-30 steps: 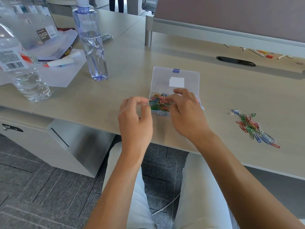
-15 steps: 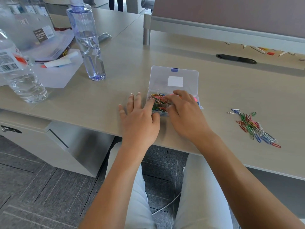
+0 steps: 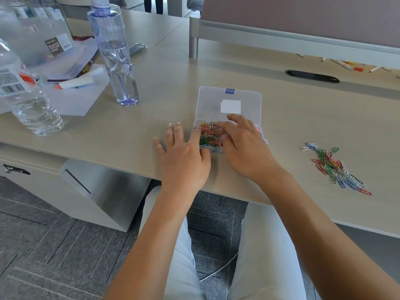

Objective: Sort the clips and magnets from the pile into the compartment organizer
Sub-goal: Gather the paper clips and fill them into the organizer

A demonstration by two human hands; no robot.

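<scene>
Nearest, the left hand (image 3: pixel 184 152) lies spread flat just left of the organizer (image 3: pixel 229 105), forefinger on its clips (image 3: pixel 210 135). The right hand (image 3: pixel 240 144) covers its right side, fingers loosely bent. A sizeable pile (image 3: pixel 335 167) waits well right: sorting looks partway done.

Under your hands, the desk (image 3: pixel 151 87) shows a pale wood-grain laminate, smooth and matt. The organizer (image 3: pixel 229 105), beneath your right hand (image 3: pixel 244 146), is clear plastic, slightly frosted, with a white paper label on its lid. The clips (image 3: pixel 211 135) beside your left hand (image 3: pixel 184 156) look like wire with glossy coloured coating; so does the pile (image 3: pixel 337 169) well to the right of your right hand. Beyond your left hand, the bottle (image 3: pixel 114 55) is clear glossy plastic. The floor (image 3: pixel 43 245) below your arms looks like rough grey carpet.
</scene>
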